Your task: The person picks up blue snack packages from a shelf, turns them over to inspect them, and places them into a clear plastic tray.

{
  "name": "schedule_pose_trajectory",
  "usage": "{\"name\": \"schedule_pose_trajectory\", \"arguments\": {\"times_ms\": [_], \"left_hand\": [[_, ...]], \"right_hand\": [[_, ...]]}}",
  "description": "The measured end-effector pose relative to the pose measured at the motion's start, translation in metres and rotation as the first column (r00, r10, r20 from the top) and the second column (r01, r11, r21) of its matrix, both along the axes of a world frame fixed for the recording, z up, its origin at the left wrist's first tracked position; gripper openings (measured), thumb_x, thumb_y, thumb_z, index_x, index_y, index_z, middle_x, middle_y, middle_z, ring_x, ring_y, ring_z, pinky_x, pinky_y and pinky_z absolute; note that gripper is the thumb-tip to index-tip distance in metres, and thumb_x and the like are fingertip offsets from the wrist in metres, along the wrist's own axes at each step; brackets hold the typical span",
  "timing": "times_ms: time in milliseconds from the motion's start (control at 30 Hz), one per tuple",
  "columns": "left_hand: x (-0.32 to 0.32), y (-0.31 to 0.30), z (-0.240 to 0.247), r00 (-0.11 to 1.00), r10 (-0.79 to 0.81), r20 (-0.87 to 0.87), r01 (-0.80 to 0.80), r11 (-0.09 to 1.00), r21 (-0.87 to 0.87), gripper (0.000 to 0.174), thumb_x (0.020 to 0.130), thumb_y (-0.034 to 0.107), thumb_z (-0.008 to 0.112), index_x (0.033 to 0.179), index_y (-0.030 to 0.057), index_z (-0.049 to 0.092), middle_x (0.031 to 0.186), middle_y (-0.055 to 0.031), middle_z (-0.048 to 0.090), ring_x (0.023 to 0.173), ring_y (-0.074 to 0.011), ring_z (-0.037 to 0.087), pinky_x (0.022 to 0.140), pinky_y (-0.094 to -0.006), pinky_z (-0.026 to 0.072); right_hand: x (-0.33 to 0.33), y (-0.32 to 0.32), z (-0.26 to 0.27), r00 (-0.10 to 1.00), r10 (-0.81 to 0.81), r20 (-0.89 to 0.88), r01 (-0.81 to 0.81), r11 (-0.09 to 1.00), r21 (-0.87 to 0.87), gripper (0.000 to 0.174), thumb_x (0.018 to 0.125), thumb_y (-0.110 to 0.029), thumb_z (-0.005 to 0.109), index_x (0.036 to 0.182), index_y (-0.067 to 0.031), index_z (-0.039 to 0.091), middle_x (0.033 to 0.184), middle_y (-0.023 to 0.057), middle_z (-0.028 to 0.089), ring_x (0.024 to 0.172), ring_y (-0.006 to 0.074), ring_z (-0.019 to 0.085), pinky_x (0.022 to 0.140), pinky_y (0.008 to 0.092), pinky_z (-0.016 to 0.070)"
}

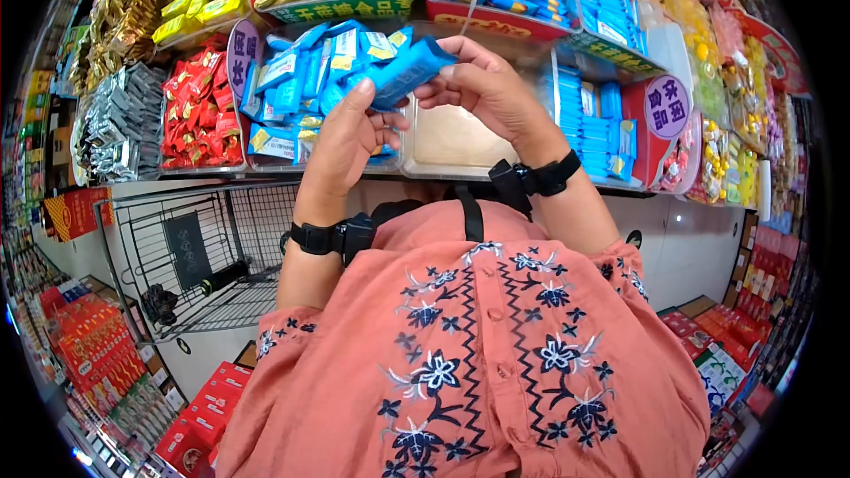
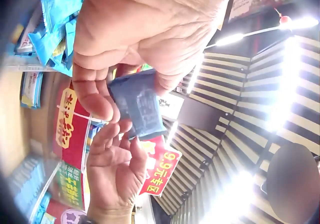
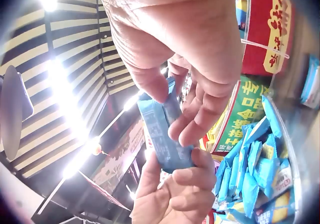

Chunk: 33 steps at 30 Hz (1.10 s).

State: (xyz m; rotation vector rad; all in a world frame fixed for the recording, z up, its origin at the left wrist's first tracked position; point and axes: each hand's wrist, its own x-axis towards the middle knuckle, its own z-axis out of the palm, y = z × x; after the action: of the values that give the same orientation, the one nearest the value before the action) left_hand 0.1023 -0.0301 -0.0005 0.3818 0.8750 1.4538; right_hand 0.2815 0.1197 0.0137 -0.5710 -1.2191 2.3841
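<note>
A blue wrapped snack packet (image 1: pixel 409 73) is held up between both hands, above the display bins. My left hand (image 1: pixel 347 137) pinches its left end, thumb on the upper face and fingers behind. At the other end, the thumb and fingers of my right hand (image 1: pixel 496 93) pinch the packet's edge. In the left wrist view the packet (image 2: pixel 137 104) shows a flat face with faint printing. Seen from the right wrist, the same packet (image 3: pixel 165 129) stands slanted between the hands. Just beyond the left hand lies a pile of similar blue packets (image 1: pixel 292 71).
Red packets (image 1: pixel 199 111) and silver packets (image 1: pixel 124 128) fill bins on the left. A bare beige tray (image 1: pixel 456 137) sits under the right hand. More blue packets (image 1: pixel 593 128) stand in a right-hand bin. A black wire shopping cart (image 1: pixel 204 248) is below, left of the body.
</note>
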Motion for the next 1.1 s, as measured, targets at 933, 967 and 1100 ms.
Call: {"name": "schedule_pose_trajectory", "arguments": {"times_ms": [933,967,1100], "left_hand": [[0.012,0.013,0.007,0.427,0.225,-0.876,0.008,0.968,0.252,0.065,0.084,-0.002,0.068,0.143,-0.0009,0.041,0.138,-0.0106,0.040,0.130,-0.0208,0.047,0.110,-0.0367,0.0414],[0.013,0.013,0.007,0.422,0.223,-0.879,0.008,0.968,0.250,0.065,0.084,-0.002,0.068,0.143,-0.0005,0.041,0.138,-0.0106,0.040,0.130,-0.0208,0.047,0.110,-0.0366,0.0417],[0.014,0.015,0.007,0.387,0.222,-0.895,0.016,0.969,0.247,0.066,0.084,-0.002,0.068,0.144,0.0010,0.041,0.139,-0.0108,0.040,0.129,-0.0211,0.048,0.109,-0.0362,0.0433]], "right_hand": [[0.015,0.006,0.000,0.996,-0.081,0.035,0.080,0.997,0.023,0.041,0.097,-0.009,0.059,0.134,0.0053,0.048,0.120,0.0135,0.064,0.107,0.0208,0.066,0.092,0.0379,0.0596],[0.015,0.006,0.000,0.996,-0.081,0.034,0.080,0.997,0.025,0.041,0.097,-0.008,0.059,0.134,0.0054,0.048,0.120,0.0135,0.064,0.107,0.0208,0.066,0.092,0.0378,0.0596],[0.017,0.007,-0.004,0.996,-0.084,0.018,0.083,0.996,0.010,0.041,0.097,-0.007,0.059,0.134,0.0054,0.048,0.121,0.0136,0.063,0.107,0.0208,0.066,0.092,0.0379,0.0597]]}}
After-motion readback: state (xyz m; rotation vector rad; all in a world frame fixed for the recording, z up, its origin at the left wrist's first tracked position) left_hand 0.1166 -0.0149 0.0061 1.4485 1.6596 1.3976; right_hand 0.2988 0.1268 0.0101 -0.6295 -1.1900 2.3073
